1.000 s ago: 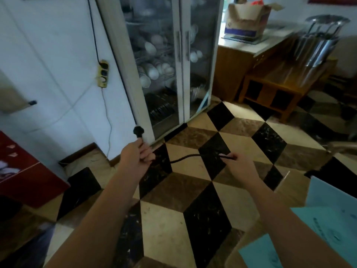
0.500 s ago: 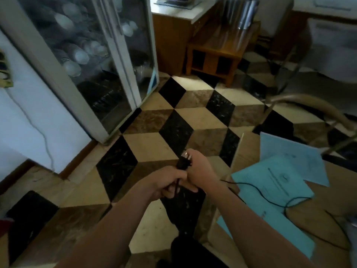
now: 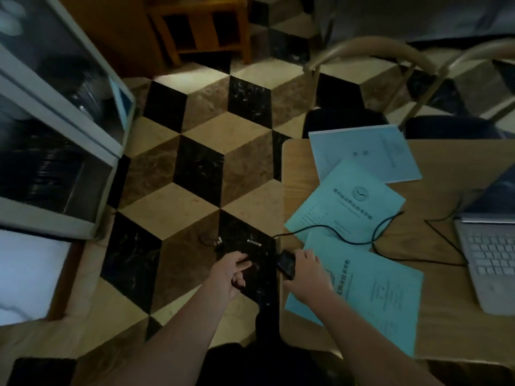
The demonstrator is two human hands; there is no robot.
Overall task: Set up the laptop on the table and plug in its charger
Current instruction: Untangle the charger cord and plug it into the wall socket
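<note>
The silver laptop (image 3: 490,246) stands open at the right end of the wooden table (image 3: 295,162). My right hand (image 3: 308,271) grips the black charger brick (image 3: 286,265) at the table's left edge. Its thin black cable (image 3: 370,240) runs from there over the blue papers toward the laptop's left side. My left hand (image 3: 231,270) hovers over the floor with fingers apart and nothing in it. Just beyond it, the plug (image 3: 218,242) with its metal prongs shows low over the tiles; whether it hangs or lies there is unclear.
Three blue paper booklets (image 3: 362,201) lie spread on the table's left half. A glass-door cabinet (image 3: 69,151) stands at the left. Two chairs (image 3: 370,57) stand behind the table, and a wooden bench (image 3: 200,26) at the back. Patterned tile floor lies between.
The view swung right and down to the table. My left hand let go of the plug and opened. My right hand now holds the charger brick at the table's edge.
</note>
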